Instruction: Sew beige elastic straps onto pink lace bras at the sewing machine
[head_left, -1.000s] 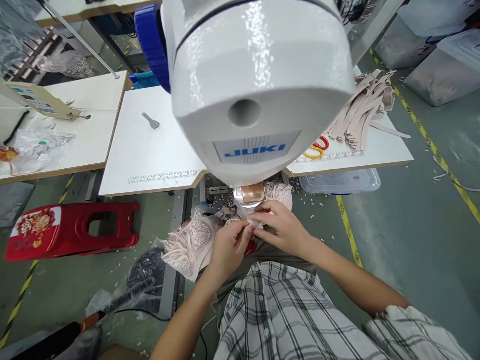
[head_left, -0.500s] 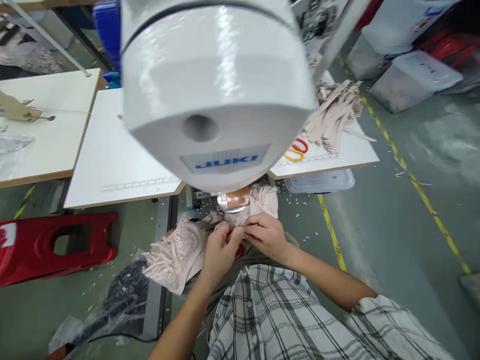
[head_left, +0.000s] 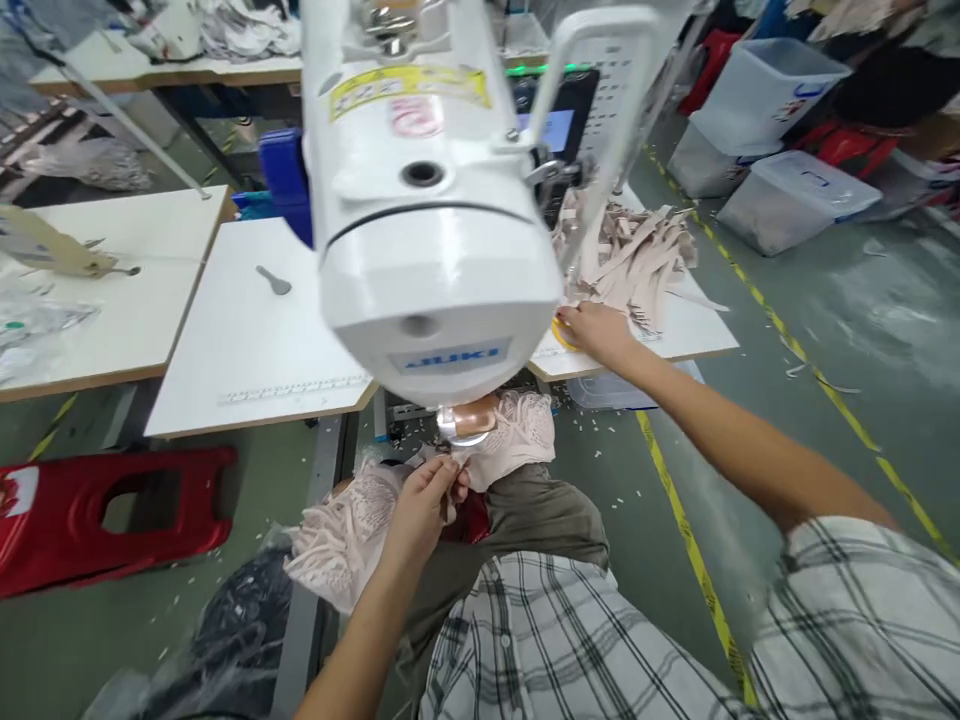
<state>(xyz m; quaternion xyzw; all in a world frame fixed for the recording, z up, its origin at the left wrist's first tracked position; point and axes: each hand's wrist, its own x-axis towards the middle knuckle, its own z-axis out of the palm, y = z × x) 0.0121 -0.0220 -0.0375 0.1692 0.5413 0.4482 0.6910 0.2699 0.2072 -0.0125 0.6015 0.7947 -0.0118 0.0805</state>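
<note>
A beige lace bra (head_left: 517,440) hangs at the sewing machine (head_left: 442,300), with one cup beside the machine's round metal-and-copper working end (head_left: 472,420). My left hand (head_left: 427,495) pinches the bra's fabric just below that end. More of the pale lace (head_left: 345,540) bunches to the left of this hand. On the right table panel, my right hand (head_left: 600,332) has its fingers closed at the yellow-handled scissors (head_left: 562,336). The hand and machine head hide most of the scissors.
A pile of beige fabric strips (head_left: 637,255) lies beyond my right hand. The left table panel (head_left: 225,330) carries a small grey tool (head_left: 274,281). A red plastic stool (head_left: 172,500) stands on the floor at left. Lidded plastic boxes (head_left: 799,195) sit at the right.
My right hand has left the bra and reached forward and right to the scissors. My left hand keeps its pinch on the fabric. The view has tilted up, showing more of the machine.
</note>
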